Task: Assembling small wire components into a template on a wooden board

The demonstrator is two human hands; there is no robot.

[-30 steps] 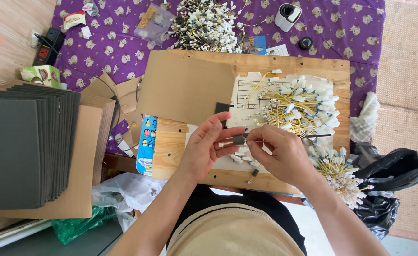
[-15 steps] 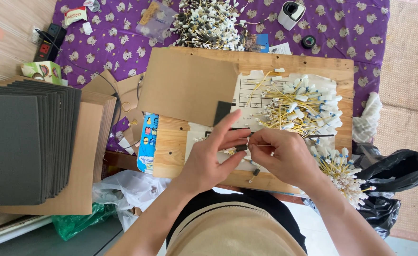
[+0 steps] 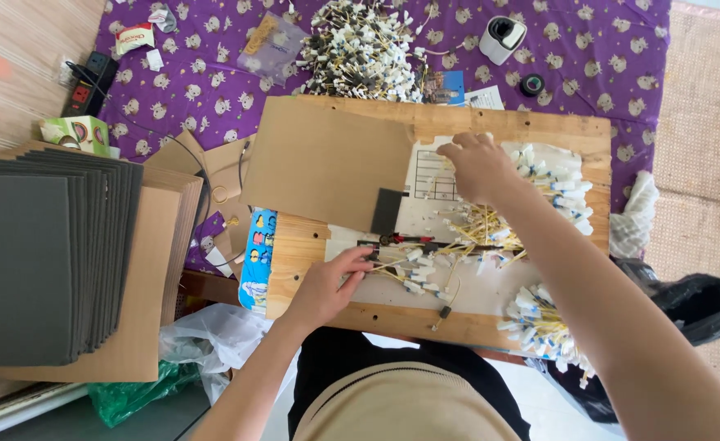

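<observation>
On the wooden board (image 3: 539,126), the right hand (image 3: 478,166) reaches into the far pile of white-tipped sticks (image 3: 556,184), fingers curled; I cannot tell if they grip any. The left hand (image 3: 327,286) pinches a small bunch (image 3: 405,269) near the front edge. Many sticks lie unsorted.

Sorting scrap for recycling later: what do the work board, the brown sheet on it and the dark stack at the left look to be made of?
Board: bare unfinished wood, pale with visible grain. Brown sheet: plain matte cardboard, probably. Dark stack: thin grey matte sheets with layered edges, perhaps card or foam; the look leaves that open.
</observation>
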